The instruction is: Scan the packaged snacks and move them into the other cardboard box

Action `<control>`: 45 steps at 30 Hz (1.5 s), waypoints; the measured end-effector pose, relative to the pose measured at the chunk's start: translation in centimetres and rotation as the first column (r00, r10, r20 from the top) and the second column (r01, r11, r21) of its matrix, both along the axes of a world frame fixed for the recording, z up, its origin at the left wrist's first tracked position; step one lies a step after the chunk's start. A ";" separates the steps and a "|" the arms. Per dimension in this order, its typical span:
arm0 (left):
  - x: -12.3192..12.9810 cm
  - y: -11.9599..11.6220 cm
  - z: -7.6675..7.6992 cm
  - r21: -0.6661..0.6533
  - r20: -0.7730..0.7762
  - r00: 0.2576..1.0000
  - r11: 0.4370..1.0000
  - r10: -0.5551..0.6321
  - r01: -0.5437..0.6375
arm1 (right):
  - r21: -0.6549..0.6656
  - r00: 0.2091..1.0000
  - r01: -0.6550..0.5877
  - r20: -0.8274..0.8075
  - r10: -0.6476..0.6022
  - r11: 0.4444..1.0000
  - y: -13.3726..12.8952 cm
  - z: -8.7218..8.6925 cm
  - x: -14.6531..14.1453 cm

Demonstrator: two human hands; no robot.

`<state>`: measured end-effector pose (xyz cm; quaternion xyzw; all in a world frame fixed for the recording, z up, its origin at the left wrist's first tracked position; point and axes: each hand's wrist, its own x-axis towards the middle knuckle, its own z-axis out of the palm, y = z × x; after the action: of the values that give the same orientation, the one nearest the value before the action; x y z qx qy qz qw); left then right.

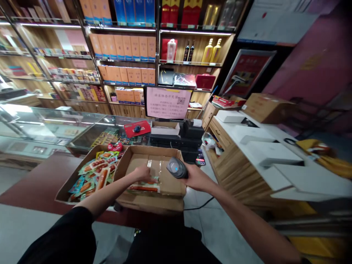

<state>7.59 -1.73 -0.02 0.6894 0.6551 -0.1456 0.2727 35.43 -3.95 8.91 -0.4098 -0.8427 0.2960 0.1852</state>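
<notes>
My right hand (pixel 196 178) is closed around the handle of a dark grey handheld barcode scanner (pixel 176 168), held over the right side of an open cardboard box (pixel 154 206). A small blue light shows on the scanner. My left hand (pixel 142 173) reaches down into that box, its fingers closed at a small packaged sausage (pixel 154 179). Just below it, a longer wrapped sausage (pixel 144 188) lies on the box's bottom. To the left, a second cardboard box (pixel 62 192) holds several wrapped sausages and snacks (pixel 101 178) in a jumbled heap.
Behind the boxes stand a glass display counter (pixel 82 128), a monitor with a pink notice (pixel 168 103) and a receipt printer (pixel 194 128). A red mat (pixel 137 128) carries a mouse. White boxes (pixel 272 152) lie on the right counter. Shelves of boxed goods line the back wall.
</notes>
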 end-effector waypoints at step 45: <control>-12.3 6.1 5.0 -0.431 0.879 0.038 0.827 0.475 -0.362 | 0.062 0.993 0.104 -0.056 -0.100 0.993 0.3 1.2 -9.9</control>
<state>-4.68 4.36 4.95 0.3847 0.4934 0.3793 0.6817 25.50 -3.62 10.07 -0.4381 -0.8247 0.2693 0.2354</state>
